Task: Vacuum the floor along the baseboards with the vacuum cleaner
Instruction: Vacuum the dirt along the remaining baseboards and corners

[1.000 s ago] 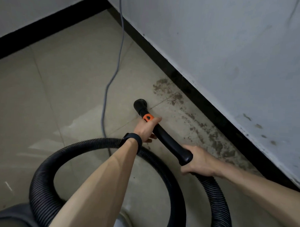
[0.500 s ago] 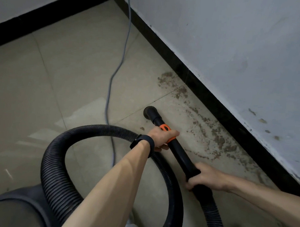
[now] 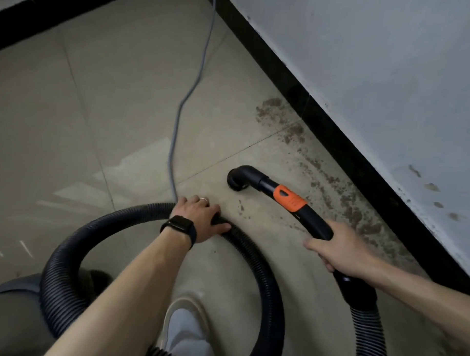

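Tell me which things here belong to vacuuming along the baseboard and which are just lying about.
Job: wand held by the right hand, hose gripped by the left hand, dirt, baseboard.
Lying about: grey cable (possibly the vacuum's own), shoe, watch.

I stand in the corner of a bare indoor room, a home or some plain utility space; I cannot tell which. Large beige floor tiles [image 3: 111,107] run to a black baseboard [image 3: 324,118] under a scuffed, pale painted wall [image 3: 365,62], with dirt [image 3: 355,208] lying along its foot.
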The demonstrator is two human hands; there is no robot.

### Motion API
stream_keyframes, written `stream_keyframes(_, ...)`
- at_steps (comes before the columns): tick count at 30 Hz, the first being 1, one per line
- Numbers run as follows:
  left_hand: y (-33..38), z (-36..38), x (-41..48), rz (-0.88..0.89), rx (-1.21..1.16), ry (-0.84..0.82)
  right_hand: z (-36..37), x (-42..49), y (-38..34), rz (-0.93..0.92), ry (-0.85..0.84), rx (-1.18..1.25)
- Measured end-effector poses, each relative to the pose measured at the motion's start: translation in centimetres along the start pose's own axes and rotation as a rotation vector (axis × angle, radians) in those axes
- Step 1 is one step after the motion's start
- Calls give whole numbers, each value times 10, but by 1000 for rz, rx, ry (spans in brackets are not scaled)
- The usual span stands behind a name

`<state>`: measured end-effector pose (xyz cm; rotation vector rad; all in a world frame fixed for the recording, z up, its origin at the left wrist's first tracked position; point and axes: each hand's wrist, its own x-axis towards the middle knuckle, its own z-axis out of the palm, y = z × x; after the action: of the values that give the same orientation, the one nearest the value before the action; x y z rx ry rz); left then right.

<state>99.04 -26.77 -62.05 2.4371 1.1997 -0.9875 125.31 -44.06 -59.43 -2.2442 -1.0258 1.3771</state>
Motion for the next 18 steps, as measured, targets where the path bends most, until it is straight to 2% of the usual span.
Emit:
stream_keyframes(5,-27,-11,-2,-39,76,-108,6,-20,-8,-30,78,-168)
stream_keyframes(14,-19,-20,14,-122,141,-385,22,-83,27,26,31,-269)
stream_keyframes(18,-12,-25,16,-130,163,-373,29,-93,31,61,-3,-223)
